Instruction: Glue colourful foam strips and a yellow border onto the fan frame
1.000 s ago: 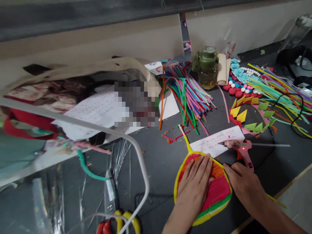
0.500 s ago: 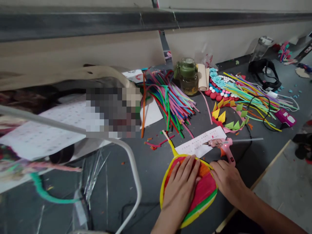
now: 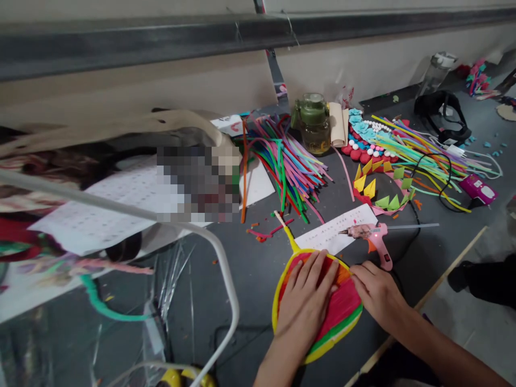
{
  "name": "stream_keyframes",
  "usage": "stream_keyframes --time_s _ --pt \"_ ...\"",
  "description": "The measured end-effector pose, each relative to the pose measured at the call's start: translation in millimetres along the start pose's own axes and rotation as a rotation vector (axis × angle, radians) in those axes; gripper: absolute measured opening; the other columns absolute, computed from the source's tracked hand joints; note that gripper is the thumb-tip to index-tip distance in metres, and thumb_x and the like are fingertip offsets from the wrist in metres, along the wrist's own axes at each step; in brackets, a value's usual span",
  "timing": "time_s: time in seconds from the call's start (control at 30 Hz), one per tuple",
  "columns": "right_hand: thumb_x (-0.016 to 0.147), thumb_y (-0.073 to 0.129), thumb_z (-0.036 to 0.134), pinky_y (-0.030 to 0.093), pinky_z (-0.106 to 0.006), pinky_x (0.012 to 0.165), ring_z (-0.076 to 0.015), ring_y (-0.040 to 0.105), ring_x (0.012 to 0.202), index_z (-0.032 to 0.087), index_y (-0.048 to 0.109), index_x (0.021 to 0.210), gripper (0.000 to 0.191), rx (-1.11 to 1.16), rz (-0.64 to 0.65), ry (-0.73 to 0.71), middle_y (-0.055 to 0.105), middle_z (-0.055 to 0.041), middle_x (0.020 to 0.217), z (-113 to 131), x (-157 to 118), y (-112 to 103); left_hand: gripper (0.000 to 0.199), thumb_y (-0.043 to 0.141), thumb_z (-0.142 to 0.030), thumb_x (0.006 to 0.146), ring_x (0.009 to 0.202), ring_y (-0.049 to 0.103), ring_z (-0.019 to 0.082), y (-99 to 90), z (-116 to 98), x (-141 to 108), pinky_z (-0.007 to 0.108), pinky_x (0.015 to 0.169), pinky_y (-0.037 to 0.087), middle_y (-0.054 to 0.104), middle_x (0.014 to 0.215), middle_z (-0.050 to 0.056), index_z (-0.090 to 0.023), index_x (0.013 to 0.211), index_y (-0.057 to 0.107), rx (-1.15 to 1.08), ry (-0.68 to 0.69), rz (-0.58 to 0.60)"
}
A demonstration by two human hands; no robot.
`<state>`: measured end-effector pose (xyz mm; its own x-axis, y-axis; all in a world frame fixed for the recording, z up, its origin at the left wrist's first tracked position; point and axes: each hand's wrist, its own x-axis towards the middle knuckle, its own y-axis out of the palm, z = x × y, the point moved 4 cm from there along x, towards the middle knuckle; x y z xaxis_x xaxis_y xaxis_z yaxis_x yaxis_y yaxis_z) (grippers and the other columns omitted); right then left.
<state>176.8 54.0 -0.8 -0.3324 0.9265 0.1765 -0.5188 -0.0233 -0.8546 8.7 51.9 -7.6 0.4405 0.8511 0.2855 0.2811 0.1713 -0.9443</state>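
A round, fan-shaped piece (image 3: 342, 309) with red, orange and green bands, a yellow fuzzy rim and a short stem lies on the dark table. My left hand (image 3: 304, 303) is spread flat over its left half, fingers stretched out. At the upper right rim, my right hand (image 3: 379, 293) pinches the yellow edge between thumb and fingers; the fingertips partly hide the contact. Just beyond the right hand lies a pink glue gun (image 3: 378, 239) with a clear glue stick in its back. Its nozzle rests over a strip of paper with writing (image 3: 318, 236).
Pipe cleaners (image 3: 294, 166) lie in a bundle beside a green-lidded jar (image 3: 314, 126). Farther right are a ring with paper points (image 3: 385, 201) and a purple device (image 3: 478, 189). A white tube frame (image 3: 226, 269) crosses the left side. A dark-clad leg (image 3: 489, 279) shows at right.
The view has swung slightly left, so the table things appear farther right. Both hands keep their places on the fan-shaped piece. A dark-clad leg now shows more at the right.
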Motion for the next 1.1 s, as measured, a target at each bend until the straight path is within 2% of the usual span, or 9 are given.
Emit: stream_keyframes --time_s 0.23,0.43,0.67,0.97,1.1 --pt "0.095 0.053 0.011 0.051 -0.023 0.066 -0.0159 0.068 0.074 0.02 0.068 0.104 0.019 -0.009 0.108 0.059 0.068 -0.0033 0.085 3.5 -7.2 -13.9 0.038 0.043 -0.035 0.102 0.128 0.055 0.03 -2.3 -0.9 2.5 0.045 0.105 0.042 0.059 0.142 0.012 -0.025 0.131 0.065 0.034 0.004 0.044" --pt "0.099 0.044 0.01 0.053 -0.025 0.071 -0.0162 0.068 0.078 0.02 0.065 0.113 0.027 0.037 0.203 0.076 0.069 -0.0048 0.091 2.9 -20.6 -6.2 0.041 0.045 -0.042 0.1 0.128 0.053 0.032 -5.2 -3.1 3.5 0.047 0.107 0.04 0.057 0.143 0.014 -0.023 0.132 0.064 0.05 -0.003 0.102" --pt "0.099 0.043 0.011 0.056 -0.028 0.078 -0.0187 0.069 0.086 0.02 0.063 0.119 0.03 0.104 0.261 0.101 0.069 -0.007 0.098 2.5 -32.7 -4.9 0.058 0.057 -0.059 0.09 0.132 0.049 0.037 -5.1 -4.6 3.2 0.052 0.107 0.041 0.051 0.146 0.017 -0.034 0.142 0.055 0.051 0.032 0.167" --pt "0.097 0.044 0.007 0.058 -0.025 0.077 -0.0189 0.069 0.089 0.014 0.06 0.129 0.036 0.21 0.28 0.084 0.068 -0.01 0.099 8.7 -46.8 -13.1 0.053 0.061 -0.054 0.09 0.132 0.049 0.039 -0.9 -8.4 3.6 0.054 0.105 0.045 0.05 0.144 0.02 -0.032 0.138 0.06 0.082 0.022 0.16" --pt "0.096 0.046 0.005 0.058 -0.026 0.074 -0.0196 0.069 0.085 0.011 0.061 0.128 0.036 0.226 0.225 0.047 0.067 -0.0105 0.096 9.9 -54.6 -15.5 0.048 0.062 -0.049 0.091 0.133 0.048 0.039 0.5 -11.2 5.3 0.056 0.106 0.044 0.049 0.145 0.019 -0.031 0.135 0.062 0.072 -0.016 0.174"
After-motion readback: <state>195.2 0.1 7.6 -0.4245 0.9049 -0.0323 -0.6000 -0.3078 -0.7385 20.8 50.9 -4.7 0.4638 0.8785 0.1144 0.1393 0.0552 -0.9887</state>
